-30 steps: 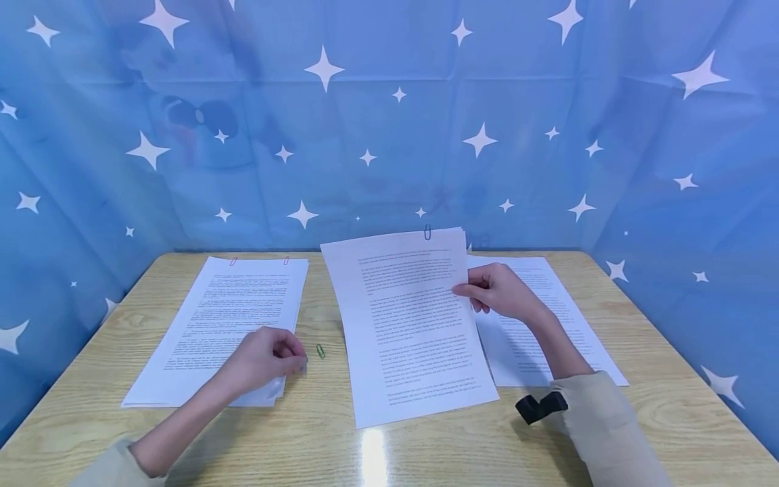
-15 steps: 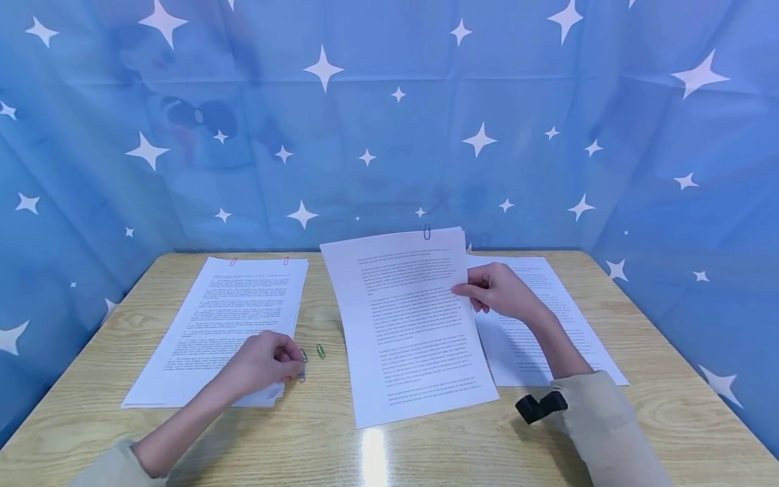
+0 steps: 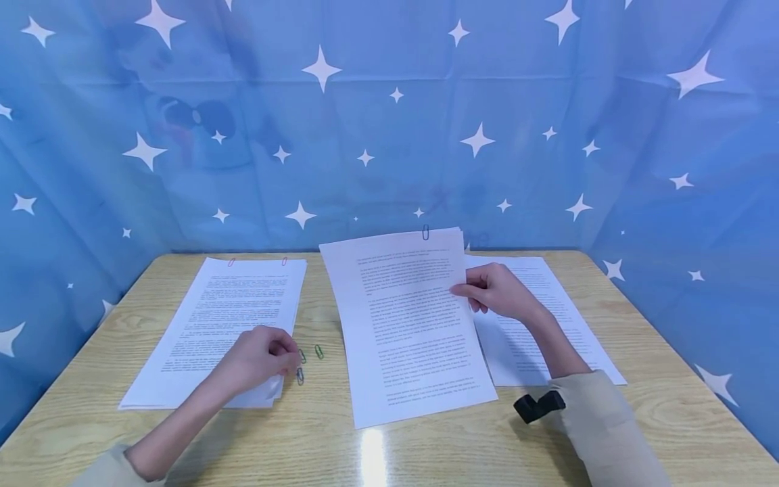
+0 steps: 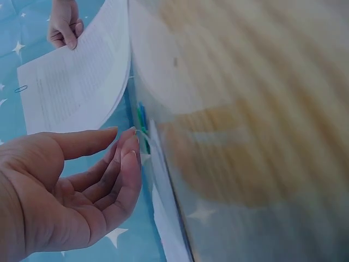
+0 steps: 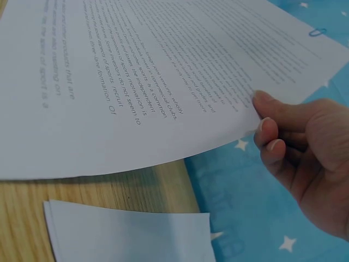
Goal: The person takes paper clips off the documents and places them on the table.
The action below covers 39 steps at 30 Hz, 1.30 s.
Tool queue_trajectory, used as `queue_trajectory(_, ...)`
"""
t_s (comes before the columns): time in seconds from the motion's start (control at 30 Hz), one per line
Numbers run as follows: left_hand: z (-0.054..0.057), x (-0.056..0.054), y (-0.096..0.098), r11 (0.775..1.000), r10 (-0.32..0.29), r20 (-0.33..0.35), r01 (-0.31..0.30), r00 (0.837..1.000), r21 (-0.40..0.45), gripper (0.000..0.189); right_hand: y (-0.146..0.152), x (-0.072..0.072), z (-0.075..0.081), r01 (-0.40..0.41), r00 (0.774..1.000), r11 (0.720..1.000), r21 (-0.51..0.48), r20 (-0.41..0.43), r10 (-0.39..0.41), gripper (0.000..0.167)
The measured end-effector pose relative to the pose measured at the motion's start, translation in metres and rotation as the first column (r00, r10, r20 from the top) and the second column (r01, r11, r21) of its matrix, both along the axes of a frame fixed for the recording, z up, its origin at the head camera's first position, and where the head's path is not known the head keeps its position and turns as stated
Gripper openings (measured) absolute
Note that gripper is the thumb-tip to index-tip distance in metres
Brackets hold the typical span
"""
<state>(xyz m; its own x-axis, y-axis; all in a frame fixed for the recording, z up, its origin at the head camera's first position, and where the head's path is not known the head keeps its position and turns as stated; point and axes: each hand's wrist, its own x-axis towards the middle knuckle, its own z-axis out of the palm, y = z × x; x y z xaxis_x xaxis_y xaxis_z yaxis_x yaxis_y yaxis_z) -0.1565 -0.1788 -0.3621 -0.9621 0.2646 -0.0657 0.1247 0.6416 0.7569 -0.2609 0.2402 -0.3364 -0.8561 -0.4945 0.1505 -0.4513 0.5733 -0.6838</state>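
Note:
My right hand (image 3: 496, 291) pinches the right edge of a printed paper stack (image 3: 414, 325), raised and tilted above the table. A dark blue paper clip (image 3: 426, 233) sits on that stack's top edge. My left hand (image 3: 262, 358) hovers low at the lower right of another printed stack (image 3: 237, 304), fingers curved loosely. In the left wrist view, a gap shows between its thumb and fingertips. By those fingertips lie a blue-grey paper clip (image 3: 300, 377) and a dark green paper clip (image 3: 302, 356); whether they touch the fingers is unclear. A bright green paper clip (image 3: 319, 352) lies just beyond.
Two pink-red paper clips (image 3: 284, 262) sit on the left stack's top edge. A third printed stack (image 3: 548, 325) lies at the right, partly behind the raised papers. The wooden table (image 3: 292, 446) ends at a blue star-patterned curtain (image 3: 389, 135).
The left fingers have parted and drawn slightly up and left, leaving the blue-grey and dark green clips in sight beside them. The right hand keeps the papers raised in the same place.

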Motion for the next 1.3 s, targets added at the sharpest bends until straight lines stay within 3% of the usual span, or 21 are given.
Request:
queue_trajectory(0.37,0.019,-0.013,0.013,0.998,0.023,-0.108,-0.018,0.994,0.055,0.009,0.000,-0.001,-0.001,0.013,1.000,1.000,0.004,0.007,-0.013,0.014)
queue_trajectory(0.7,0.029,-0.021,0.032,0.991,0.036,-0.201,-0.010,0.979,0.130,0.012,-0.002,0.001,0.001,0.022,0.999,1.000,-0.006,0.032,-0.022,0.012)
queue_trajectory(1.0,0.034,-0.031,0.053,0.976,0.050,-0.265,0.010,0.963,0.220,0.010,-0.004,0.002,0.001,0.033,0.999,0.999,-0.010,0.026,-0.033,0.012)
queue_trajectory(1.17,0.036,-0.035,0.064,0.955,0.047,-0.289,0.042,0.956,0.293,0.012,-0.004,0.001,0.001,0.043,0.999,0.999,-0.009,0.026,-0.043,0.012)
queue_trajectory(1.3,0.039,-0.039,0.072,0.941,0.054,-0.333,0.064,0.941,0.333,0.012,-0.004,0.001,0.000,0.042,0.999,0.999,-0.013,0.023,-0.042,0.012)
